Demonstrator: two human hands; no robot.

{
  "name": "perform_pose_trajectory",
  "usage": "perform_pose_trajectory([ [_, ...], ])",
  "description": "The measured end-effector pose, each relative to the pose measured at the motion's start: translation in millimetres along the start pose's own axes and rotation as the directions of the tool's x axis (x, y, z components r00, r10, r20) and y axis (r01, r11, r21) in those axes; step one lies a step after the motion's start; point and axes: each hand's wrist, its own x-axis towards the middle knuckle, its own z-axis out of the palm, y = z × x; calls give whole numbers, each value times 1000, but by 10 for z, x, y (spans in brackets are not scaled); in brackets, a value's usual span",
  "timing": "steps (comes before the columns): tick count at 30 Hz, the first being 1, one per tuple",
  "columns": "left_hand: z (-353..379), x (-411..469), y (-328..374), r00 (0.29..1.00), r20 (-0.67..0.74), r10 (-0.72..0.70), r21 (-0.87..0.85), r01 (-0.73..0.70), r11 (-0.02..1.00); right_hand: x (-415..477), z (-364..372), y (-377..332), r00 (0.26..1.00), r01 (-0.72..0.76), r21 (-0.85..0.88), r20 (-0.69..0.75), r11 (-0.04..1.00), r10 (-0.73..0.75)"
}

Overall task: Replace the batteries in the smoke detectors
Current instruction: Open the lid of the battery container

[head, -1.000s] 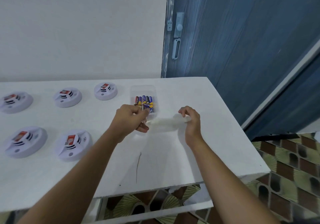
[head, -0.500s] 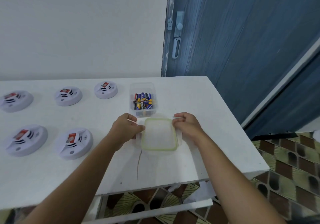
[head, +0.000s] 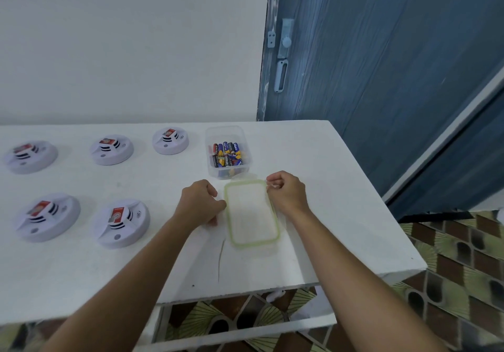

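Several white round smoke detectors [head: 121, 223] lie in two rows on the left of the white table [head: 81, 275]; red-labelled batteries show in their open bays. A clear plastic box [head: 225, 128] at the back middle holds several loose batteries [head: 227, 155]. Its green-rimmed clear lid [head: 252, 212] lies flat on the table just in front of the box. My left hand [head: 201, 204] has curled fingers and pinches the lid's left edge. My right hand [head: 286, 193] pinches the lid's far right corner.
A blue door [head: 368, 52] with a latch stands behind the table's right end. The table's right edge drops to a patterned tile floor [head: 450, 256]. A thin dark crack [head: 220, 256] runs along the tabletop near the front edge.
The lid, held up between both hands over the box a second ago, has come down flat onto the table in front of the box. Both hands stay at its edges.
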Motion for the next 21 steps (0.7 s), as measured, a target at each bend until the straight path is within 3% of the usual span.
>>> perform_pose_trajectory([
  [8,-117,42,8,985,158,-68,-27,73,997,5,35,-68,998,1,-26,61,1000,0],
  [11,-152,135,36,1000,-4,-17,-14,17,1000,1,51,-168,997,0,-2,77,1000,0],
  [13,-185,211,77,995,-99,-21,-186,2,982,29,78,-257,994,6,16,110,1000,-7],
  [16,-216,347,154,994,-98,-48,-365,9,931,82,129,-400,985,4,-41,175,999,4],
  [21,-186,518,237,993,-121,-3,-291,-33,956,92,193,-542,983,25,-72,183,997,-11],
])
